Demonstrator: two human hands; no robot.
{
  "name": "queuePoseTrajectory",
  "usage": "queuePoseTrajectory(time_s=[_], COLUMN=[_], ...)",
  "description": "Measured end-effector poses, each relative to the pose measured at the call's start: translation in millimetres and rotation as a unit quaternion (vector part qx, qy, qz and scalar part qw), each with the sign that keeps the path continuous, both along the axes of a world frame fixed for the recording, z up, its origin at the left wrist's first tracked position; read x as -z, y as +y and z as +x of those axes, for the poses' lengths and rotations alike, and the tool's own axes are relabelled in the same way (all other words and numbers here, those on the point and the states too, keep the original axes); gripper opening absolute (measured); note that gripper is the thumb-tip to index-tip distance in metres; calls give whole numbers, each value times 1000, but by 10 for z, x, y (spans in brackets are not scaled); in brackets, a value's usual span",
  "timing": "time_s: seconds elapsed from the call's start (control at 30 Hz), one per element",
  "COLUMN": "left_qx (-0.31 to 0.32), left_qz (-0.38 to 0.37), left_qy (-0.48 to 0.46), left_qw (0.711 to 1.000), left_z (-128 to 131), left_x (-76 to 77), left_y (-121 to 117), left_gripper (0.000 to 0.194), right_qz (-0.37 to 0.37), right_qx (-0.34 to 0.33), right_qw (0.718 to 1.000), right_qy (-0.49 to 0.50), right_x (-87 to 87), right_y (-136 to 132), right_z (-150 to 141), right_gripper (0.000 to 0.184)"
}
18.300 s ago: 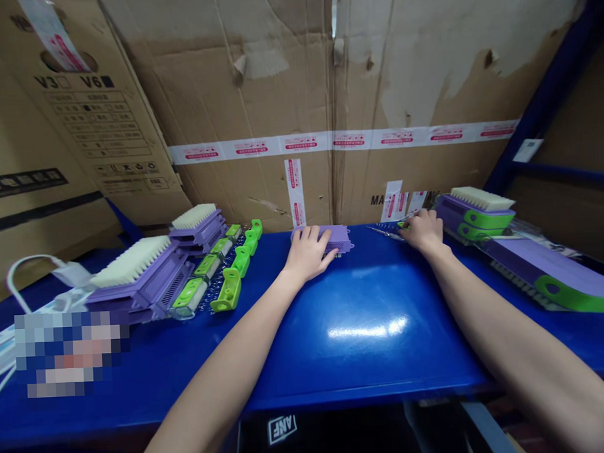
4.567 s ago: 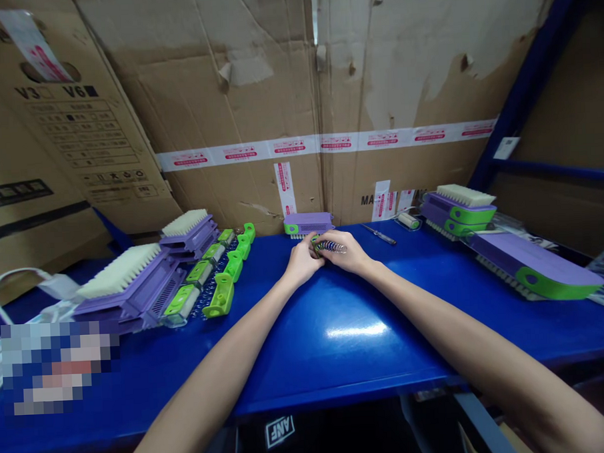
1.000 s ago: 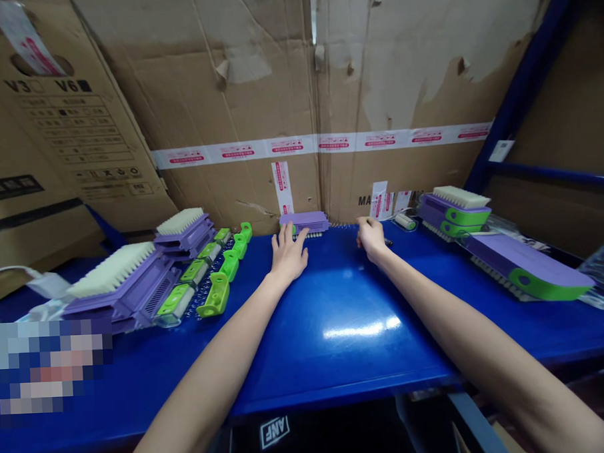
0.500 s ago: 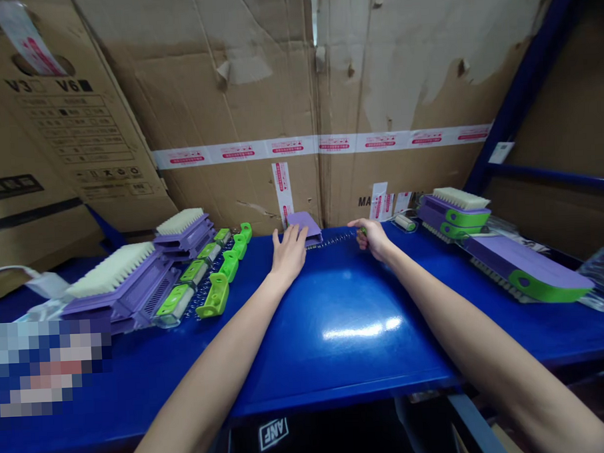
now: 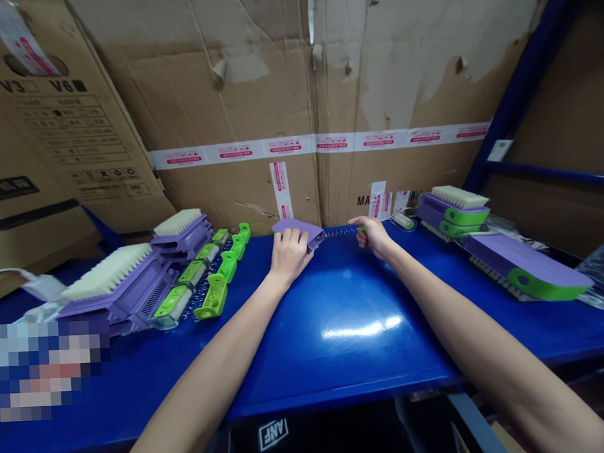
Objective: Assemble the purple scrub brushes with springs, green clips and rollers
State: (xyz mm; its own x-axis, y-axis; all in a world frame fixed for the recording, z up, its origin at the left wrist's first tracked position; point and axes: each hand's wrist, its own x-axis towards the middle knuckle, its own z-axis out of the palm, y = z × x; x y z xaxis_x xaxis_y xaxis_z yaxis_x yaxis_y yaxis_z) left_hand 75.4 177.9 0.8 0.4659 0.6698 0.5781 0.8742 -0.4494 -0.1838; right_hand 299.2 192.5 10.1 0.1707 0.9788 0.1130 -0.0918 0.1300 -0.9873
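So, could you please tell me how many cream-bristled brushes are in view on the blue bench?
3. One near brush at the left, a second brush behind it, and a third brush on the stack at the right. More may be hidden face down.

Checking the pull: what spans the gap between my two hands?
In the head view, a stretched coil spring runs from the purple part under the left hand to the right hand.

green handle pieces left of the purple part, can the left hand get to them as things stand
Probably yes. The green handle pieces lie in the open on the blue table, with bare surface between them and the left hand. But that hand is holding the purple part, so it would have to let go.
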Motion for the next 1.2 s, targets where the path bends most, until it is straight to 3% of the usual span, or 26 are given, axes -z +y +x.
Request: queuePoseTrajectory(time_s=[0.17, 0.33, 0.63, 0.83, 1.03, 1.1, 1.2], left_qx=[-26, -71, -69, -19, 139, 152, 124], left_qz=[-5, 4, 6, 15, -2, 2, 7], left_qy=[-17, -4, 11, 26, 62, 57, 17], left_qw=[1000, 997, 998, 999, 988, 987, 992], left_z=[40, 57, 44, 137, 161, 103, -30], left_x=[-28, -55, -72, -49, -117, -152, -182], left_y=[-34, -55, -68, -122, -167, -149, -80], left_gripper=[36, 34, 32, 34, 47, 52, 65], right_qz=[-6, 22, 45, -19, -46, -52, -59], right_qx=[-40, -37, -21, -79, -91, -88, -90], right_qw=[999, 998, 999, 996, 991, 991, 990], right_qy=[-17, -36, -22, -39, -83, -87, -96], right_x=[-4, -18, -34, 39, 73, 64, 43], right_y=[-25, -45, -53, -38, -57, -64, -75], right_z=[-35, -106, -155, -209, -336, -339, -336], right_gripper=[20, 20, 21, 26, 16, 15, 15])
